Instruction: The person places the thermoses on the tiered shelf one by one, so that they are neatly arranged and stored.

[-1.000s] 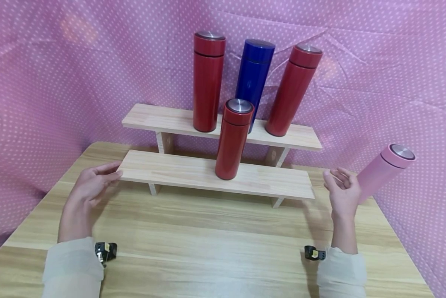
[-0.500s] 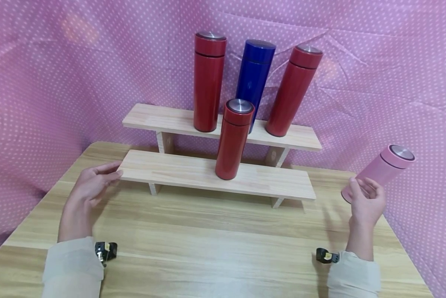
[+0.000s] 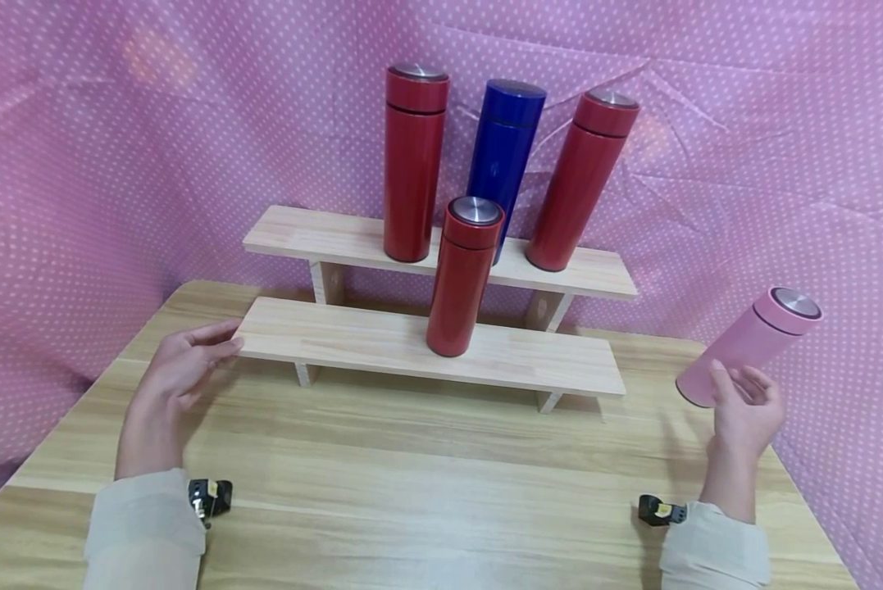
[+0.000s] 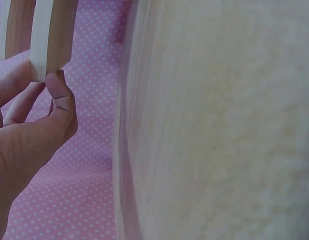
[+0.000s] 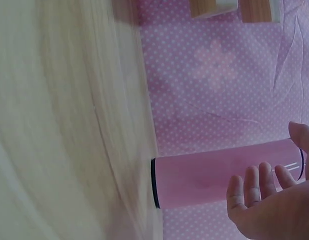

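Note:
My left hand (image 3: 183, 365) pinches the left end of the lower wooden shelf (image 3: 338, 336) between thumb and fingers; the left wrist view shows the fingertips on the end of the board (image 4: 43, 45). At the right, a pink thermos (image 3: 744, 348) stands upright on the table. My right hand (image 3: 747, 410) is just in front of it, fingers loosely bent and holding nothing, covering part of its side. In the right wrist view the thumb and fingers are spread before the pink thermos (image 5: 204, 175). A red thermos (image 3: 459, 287) stands on the lower shelf.
Behind is a higher wooden shelf (image 3: 301, 233) bearing a red thermos (image 3: 413, 172), a blue thermos (image 3: 503, 147) and another red thermos (image 3: 584, 180). A pink dotted cloth (image 3: 190, 123) hangs around the wooden table (image 3: 411, 483).
My right hand has moved rightward and a little nearer to me, from the pink thermos's left side to its front. The left hand and all the thermoses have stayed put.

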`<action>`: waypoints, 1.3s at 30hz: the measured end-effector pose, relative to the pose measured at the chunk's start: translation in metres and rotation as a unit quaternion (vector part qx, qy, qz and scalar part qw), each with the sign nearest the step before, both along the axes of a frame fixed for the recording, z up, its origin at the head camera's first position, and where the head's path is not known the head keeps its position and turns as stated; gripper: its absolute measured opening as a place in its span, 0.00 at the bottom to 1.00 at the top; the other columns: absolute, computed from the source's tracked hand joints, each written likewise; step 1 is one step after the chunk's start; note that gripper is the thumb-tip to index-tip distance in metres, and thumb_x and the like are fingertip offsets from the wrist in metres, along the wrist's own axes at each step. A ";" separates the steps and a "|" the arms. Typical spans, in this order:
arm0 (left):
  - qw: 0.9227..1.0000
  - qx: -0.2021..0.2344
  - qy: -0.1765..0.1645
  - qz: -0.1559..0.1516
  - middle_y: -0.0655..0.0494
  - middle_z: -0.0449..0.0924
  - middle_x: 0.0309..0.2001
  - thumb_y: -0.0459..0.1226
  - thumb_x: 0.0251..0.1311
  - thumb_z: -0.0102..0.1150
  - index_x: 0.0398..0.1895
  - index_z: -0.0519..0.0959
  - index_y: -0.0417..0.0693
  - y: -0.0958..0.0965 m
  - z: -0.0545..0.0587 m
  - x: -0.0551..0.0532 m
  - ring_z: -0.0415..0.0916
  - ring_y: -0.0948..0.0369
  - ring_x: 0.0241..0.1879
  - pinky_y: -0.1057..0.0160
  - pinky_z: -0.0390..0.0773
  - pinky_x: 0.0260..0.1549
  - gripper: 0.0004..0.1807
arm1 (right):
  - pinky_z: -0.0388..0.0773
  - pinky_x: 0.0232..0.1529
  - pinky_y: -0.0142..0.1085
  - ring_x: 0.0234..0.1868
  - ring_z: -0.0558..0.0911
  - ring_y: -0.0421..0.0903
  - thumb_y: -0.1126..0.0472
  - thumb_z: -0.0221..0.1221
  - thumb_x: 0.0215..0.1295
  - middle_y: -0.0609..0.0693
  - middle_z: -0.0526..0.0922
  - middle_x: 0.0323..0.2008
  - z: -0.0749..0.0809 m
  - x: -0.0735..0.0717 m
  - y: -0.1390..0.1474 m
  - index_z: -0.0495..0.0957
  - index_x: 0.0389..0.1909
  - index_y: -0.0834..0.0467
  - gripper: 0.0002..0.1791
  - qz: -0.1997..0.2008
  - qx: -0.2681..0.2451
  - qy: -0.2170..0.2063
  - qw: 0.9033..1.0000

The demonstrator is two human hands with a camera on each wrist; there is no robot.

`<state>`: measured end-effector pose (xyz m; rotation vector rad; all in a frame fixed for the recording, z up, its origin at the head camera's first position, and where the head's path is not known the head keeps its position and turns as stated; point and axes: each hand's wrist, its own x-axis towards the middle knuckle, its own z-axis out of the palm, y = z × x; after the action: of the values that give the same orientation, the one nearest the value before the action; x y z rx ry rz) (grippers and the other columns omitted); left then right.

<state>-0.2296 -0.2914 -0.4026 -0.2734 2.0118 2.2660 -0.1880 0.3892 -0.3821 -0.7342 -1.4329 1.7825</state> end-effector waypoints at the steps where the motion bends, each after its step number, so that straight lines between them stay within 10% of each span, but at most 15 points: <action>1: 1.000 0.002 0.000 0.000 0.64 0.73 0.50 0.32 0.63 0.69 0.72 0.68 0.42 0.000 0.000 0.000 0.78 0.71 0.42 0.75 0.80 0.42 0.34 | 0.78 0.33 0.21 0.41 0.79 0.37 0.68 0.75 0.54 0.46 0.80 0.42 0.000 0.000 0.001 0.79 0.45 0.53 0.20 -0.003 -0.005 -0.001 1.000; 27: 1.000 -0.012 -0.003 0.007 0.65 0.76 0.48 0.32 0.63 0.69 0.70 0.71 0.44 0.000 0.000 0.000 0.77 0.71 0.39 0.76 0.75 0.26 0.32 | 0.75 0.45 0.17 0.53 0.72 0.37 0.68 0.78 0.49 0.43 0.71 0.53 -0.013 0.000 0.030 0.73 0.53 0.49 0.32 -0.038 -0.074 -0.048 0.995; 34: 1.000 -0.011 0.005 0.003 0.65 0.75 0.49 0.32 0.63 0.69 0.71 0.70 0.42 -0.001 -0.001 -0.001 0.77 0.71 0.43 0.74 0.80 0.45 0.32 | 0.73 0.44 0.17 0.57 0.69 0.38 0.65 0.78 0.50 0.41 0.68 0.56 -0.020 -0.009 0.036 0.71 0.57 0.47 0.35 -0.028 -0.064 -0.087 0.994; 39: 1.000 -0.005 0.005 0.002 0.65 0.76 0.48 0.32 0.63 0.69 0.65 0.77 0.49 -0.001 -0.001 0.000 0.77 0.70 0.40 0.75 0.80 0.39 0.27 | 0.75 0.52 0.25 0.60 0.66 0.36 0.64 0.79 0.49 0.38 0.65 0.60 -0.021 -0.015 0.042 0.66 0.66 0.46 0.45 -0.004 -0.085 -0.102 0.991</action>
<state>-0.2298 -0.2920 -0.4037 -0.2666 2.0291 2.2664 -0.2026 0.4307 -0.4028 -1.0344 -1.4175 1.8833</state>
